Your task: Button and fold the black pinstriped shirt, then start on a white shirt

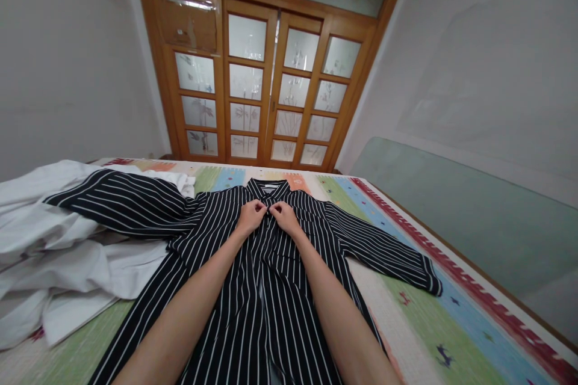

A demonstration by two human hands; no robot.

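Note:
A black shirt with white stripes (226,295) lies spread out, front side up, its collar (269,186) at the far end and its sleeves out to both sides. Just below the collar, my left hand (251,216) pinches the shirt's front edge with closed fingers. Close beside it, my right hand (285,217) pinches the front from the other side. The fingertips almost meet over the button line. Any button between them is too small to make out. Lower down, the front hangs slightly parted along the middle.
White crumpled cloth (81,264) is heaped on the left, with the shirt's left-hand sleeve (130,204) resting over it. Beneath everything lies a colourful patterned rug-like cover (424,319). A pale green headboard-like panel (460,216) stands on the right; wooden glazed doors (271,84) are behind.

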